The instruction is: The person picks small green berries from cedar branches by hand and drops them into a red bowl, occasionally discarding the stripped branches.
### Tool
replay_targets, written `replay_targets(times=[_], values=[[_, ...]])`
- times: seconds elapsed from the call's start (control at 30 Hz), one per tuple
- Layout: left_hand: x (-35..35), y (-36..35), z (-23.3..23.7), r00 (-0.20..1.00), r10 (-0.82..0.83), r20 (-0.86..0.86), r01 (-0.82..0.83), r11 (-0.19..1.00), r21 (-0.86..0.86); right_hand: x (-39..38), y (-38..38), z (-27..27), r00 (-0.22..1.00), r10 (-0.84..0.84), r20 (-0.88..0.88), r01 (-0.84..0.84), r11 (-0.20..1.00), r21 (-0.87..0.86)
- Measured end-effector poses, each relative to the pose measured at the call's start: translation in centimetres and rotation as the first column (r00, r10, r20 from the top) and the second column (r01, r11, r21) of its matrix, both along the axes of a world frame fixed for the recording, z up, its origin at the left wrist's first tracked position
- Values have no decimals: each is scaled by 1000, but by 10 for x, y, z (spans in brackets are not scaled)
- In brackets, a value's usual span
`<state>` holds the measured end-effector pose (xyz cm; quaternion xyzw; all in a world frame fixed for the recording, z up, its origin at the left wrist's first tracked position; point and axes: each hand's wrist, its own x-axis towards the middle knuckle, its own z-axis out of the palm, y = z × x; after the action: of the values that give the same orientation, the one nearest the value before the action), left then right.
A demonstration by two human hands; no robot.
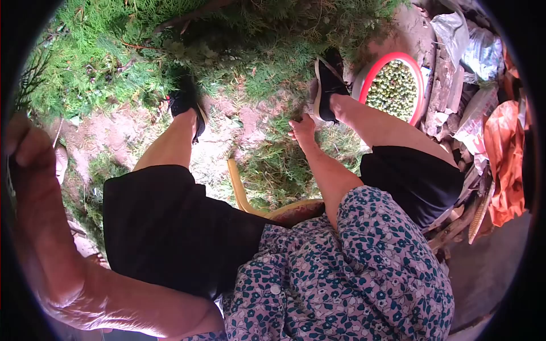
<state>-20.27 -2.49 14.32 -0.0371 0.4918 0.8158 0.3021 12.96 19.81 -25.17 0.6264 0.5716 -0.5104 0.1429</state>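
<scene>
My left hand is raised at the far left edge, in shadow, with its fingers curled closed. A dark conifer sprig rises from just above these fingers, and they appear to grip it. Low between the two shoes, my right hand has its fingers bent together; whatever is in them, if anything, is too small to tell. Loose green cuttings lie on the ground beneath it. Leafy conifer branches spread across the top of the view, beyond both feet.
A red-rimmed basin of small green cones or berries stands beside my right shoe. Split wood, plastic bags and an orange sack line the right side. A curved yellow seat edge shows between my legs.
</scene>
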Motion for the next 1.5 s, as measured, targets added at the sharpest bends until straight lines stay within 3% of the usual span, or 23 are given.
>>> replay_targets(times=[0.23,0.33,0.4,0.43,0.5,0.57,0.63,0.7,0.77,0.83,0.9,0.97,1.03,1.07,1.13,1.17,1.2,1.23,1.27,1.33,1.37,1.43,1.5], values=[[8,17,-7,993,50,-109,-66,987,-148,-9,17,19,999,-38,1,38,996,84],[12,33,-7,982,57,-178,-86,984,-158,-40,35,37,954,251,-164,-222,959,175],[12,46,-12,962,55,-267,-109,975,-192,-72,59,68,772,607,-188,-486,754,441],[19,58,-12,960,43,-275,-90,983,-158,-89,74,84,688,692,-219,-522,681,513],[35,81,-6,931,15,-365,-149,928,-343,-116,106,150,544,815,-197,-584,537,609],[44,92,-7,896,-94,-434,-79,927,-365,-124,153,185,381,924,40,-716,268,644],[52,100,-3,843,-198,-500,-43,902,-429,-115,198,223,338,920,200,-745,132,654],[59,107,-5,824,-204,-529,-9,929,-371,-92,232,262,446,857,260,-831,289,476],[67,115,-5,710,-311,-631,42,914,-403,-65,258,298,447,754,481,-886,447,123],[68,116,-15,694,-294,-657,51,930,-363,-34,292,279,338,743,578,-941,263,211],[71,123,-20,616,-322,-719,95,936,-338,-10,302,290,397,726,561,-911,238,336],[81,132,-19,618,-325,-716,88,933,-348,4,304,303,456,711,536,-864,207,459],[82,138,-23,519,-336,-786,67,933,-354,-4,298,316,637,653,411,-733,346,585],[83,140,-25,506,-311,-804,73,945,-319,-14,293,318,603,709,366,-682,218,699],[87,146,-25,458,-297,-838,76,952,-296,-49,243,356,718,695,-48,-433,499,751],[87,149,-21,431,-310,-848,82,949,-305,-65,220,368,680,698,-225,-335,569,751],[89,152,-20,510,-279,-813,125,960,-251,-81,198,380,646,654,-394,-363,717,595],[91,155,-18,588,-252,-768,169,967,-188,-92,174,381,561,487,-669,-325,873,364],[93,158,-16,613,-209,-762,151,978,-147,-104,149,401,500,586,-638,-506,795,333],[93,159,-13,635,-142,-759,117,989,-86,-127,111,404,377,539,-753,-622,750,225],[92,159,-13,620,-123,-775,94,992,-83,-134,93,401,423,322,-847,-548,835,44],[92,159,-13,562,-153,-813,77,988,-133,-151,74,399,369,-49,-928,-430,877,-217],[89,156,-17,510,-189,-839,61,981,-184,-163,71,404,325,-88,-942,-436,870,-231]])
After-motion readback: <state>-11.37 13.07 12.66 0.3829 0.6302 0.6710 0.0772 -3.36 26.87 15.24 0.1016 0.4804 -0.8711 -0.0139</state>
